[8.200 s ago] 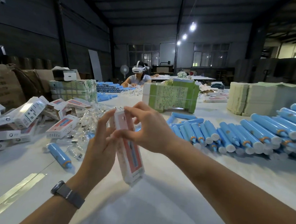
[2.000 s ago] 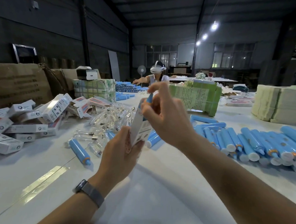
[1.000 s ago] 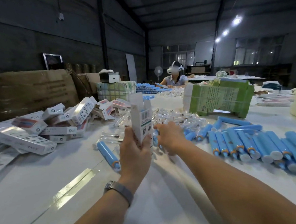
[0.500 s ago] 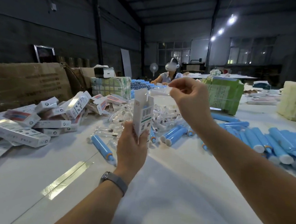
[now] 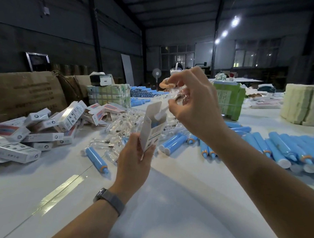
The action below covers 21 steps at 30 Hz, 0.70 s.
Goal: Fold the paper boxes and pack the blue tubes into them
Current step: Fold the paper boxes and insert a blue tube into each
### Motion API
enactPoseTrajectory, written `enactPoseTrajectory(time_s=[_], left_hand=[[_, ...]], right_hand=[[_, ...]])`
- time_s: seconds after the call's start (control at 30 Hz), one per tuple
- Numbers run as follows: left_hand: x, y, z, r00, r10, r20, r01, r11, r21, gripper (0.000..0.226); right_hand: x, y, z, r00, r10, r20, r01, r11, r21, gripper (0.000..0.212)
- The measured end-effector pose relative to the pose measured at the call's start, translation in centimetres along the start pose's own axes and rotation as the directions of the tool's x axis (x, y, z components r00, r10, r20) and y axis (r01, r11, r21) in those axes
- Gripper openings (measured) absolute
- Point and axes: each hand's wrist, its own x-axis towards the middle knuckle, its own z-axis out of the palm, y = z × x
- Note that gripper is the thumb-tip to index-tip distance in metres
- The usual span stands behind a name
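My left hand grips a white paper box upright by its lower end, the top flap open. A blue tube shows inside the box mouth. My right hand is just above and right of the box, pinching a clear plastic-wrapped applicator whose white tip pokes into the open top. Loose blue tubes lie in rows on the right of the white table. One single blue tube lies left of my left hand.
A heap of packed white boxes lies at the left. Clear wrapped applicators are piled behind the box. A green bundle and pale stacks stand at the back right, brown cartons back left. Another person sits far across the table.
My right hand has come down from above toward the box mouth, and the applicator's tip now enters the open top. My left hand keeps the box upright in the same place.
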Motion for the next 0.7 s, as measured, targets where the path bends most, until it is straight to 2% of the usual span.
enactPoseTrajectory(time_s=[0.1,0.2,0.27,0.5,0.63,0.7], left_hand=[[0.0,0.1,0.0,1.0,0.012,0.011,-0.012,1.0,-0.001,0.033],[0.0,0.1,-0.1,0.999,0.035,0.01,-0.035,0.999,0.014,0.038],[0.0,0.1,-0.1,0.999,0.047,0.019,-0.047,0.999,0.019,0.041],[-0.1,0.2,0.0,0.999,0.014,0.041,-0.013,1.0,-0.01,0.025],[-0.2,0.3,0.1,0.999,-0.003,0.045,0.004,0.999,-0.033,0.025],[-0.3,0.5,0.2,0.999,-0.006,0.049,0.007,0.999,-0.032,0.025]], right_hand=[[0.2,0.5,-0.3,0.999,-0.018,-0.041,0.019,1.0,0.016,0.037],[-0.1,0.6,0.1,0.995,-0.052,0.09,0.054,0.998,-0.015,0.037],[-0.5,0.7,0.6,0.988,-0.084,0.13,0.09,0.995,-0.038,0.038],[-2.2,1.1,2.5,0.988,-0.154,0.018,0.153,0.988,0.023,0.036],[-2.2,1.8,2.8,0.99,-0.099,-0.101,0.104,0.993,0.049,0.055],[-2.5,2.0,3.0,0.987,-0.136,-0.087,0.142,0.987,0.073,0.049]])
